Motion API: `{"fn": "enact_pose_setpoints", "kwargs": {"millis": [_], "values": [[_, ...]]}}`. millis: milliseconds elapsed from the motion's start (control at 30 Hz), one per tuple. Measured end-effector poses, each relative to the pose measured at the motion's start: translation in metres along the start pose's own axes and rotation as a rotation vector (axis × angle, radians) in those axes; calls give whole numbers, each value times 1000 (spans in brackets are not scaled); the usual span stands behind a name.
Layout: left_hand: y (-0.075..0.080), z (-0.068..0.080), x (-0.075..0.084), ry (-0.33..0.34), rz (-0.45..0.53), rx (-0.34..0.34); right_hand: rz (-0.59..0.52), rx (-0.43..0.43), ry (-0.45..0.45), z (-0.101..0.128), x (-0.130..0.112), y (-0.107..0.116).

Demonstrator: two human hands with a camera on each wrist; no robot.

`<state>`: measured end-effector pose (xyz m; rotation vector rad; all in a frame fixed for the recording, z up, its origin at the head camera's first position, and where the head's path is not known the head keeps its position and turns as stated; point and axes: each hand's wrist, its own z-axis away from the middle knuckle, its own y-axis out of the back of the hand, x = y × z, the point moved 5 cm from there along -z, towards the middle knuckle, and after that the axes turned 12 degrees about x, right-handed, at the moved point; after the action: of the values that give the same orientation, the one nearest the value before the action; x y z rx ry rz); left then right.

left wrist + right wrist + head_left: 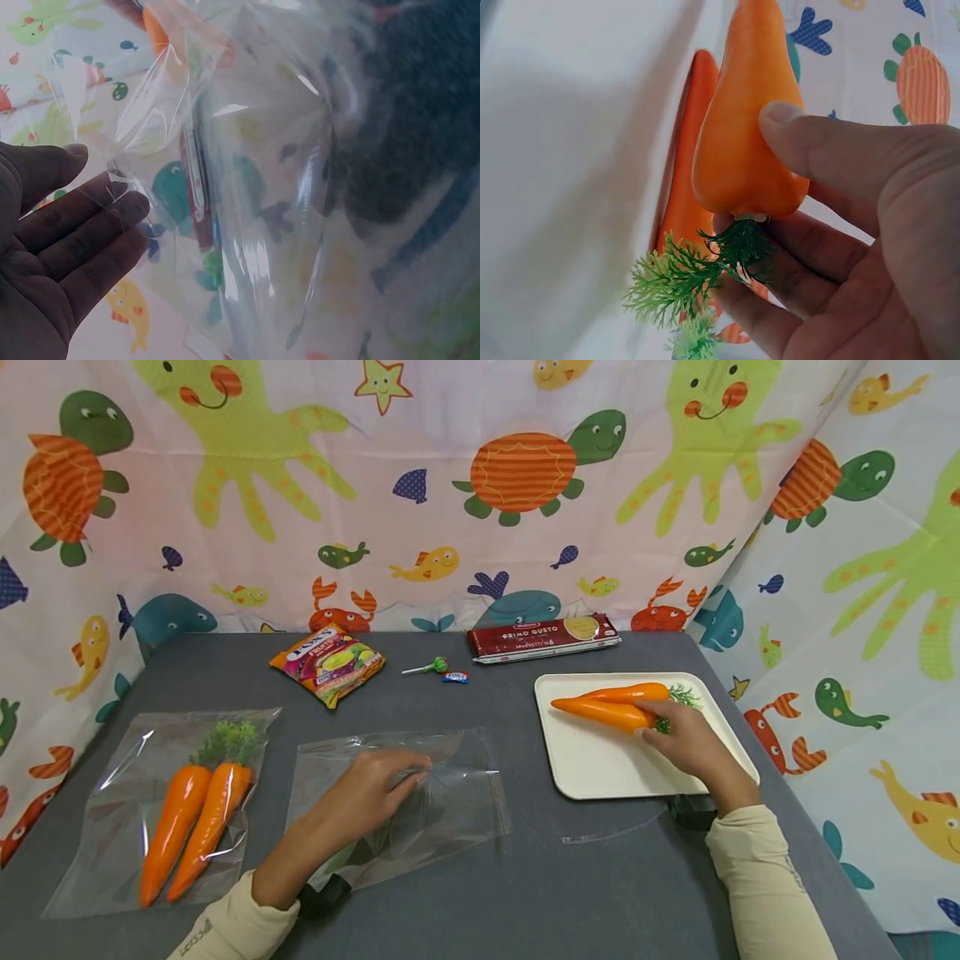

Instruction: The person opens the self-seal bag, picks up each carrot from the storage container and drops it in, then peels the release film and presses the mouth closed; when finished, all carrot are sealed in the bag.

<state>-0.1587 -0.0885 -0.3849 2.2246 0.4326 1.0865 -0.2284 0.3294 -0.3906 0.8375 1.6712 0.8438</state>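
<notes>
Right hand point(693, 745) grips a carrot point(603, 713) by its thick end on the tray point(600, 768); flat left hand point(367, 797) should pin the empty bag point(450, 802) steady.

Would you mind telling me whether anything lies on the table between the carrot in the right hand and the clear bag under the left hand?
Nothing visible does. The right hand grips a carrot on the white tray; between the tray and the empty clear bag, on which the left hand rests, is only bare grey table.
</notes>
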Motion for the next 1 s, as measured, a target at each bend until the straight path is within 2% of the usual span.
{"fn": "enact_pose_setpoints", "kwargs": {"millis": [267,500,800,1000], "values": [[0,1,-2,22,-16,-8,-57,1,14,5,-16,-5],[-1,0,-2,29,-20,-19,-72,44,50,7,-24,-1],[-3,0,-3,26,-14,-20,-80,117,146,10,-31,6],[-3,0,-4,28,-25,-21,-133,102,139,12,-34,8]]}}
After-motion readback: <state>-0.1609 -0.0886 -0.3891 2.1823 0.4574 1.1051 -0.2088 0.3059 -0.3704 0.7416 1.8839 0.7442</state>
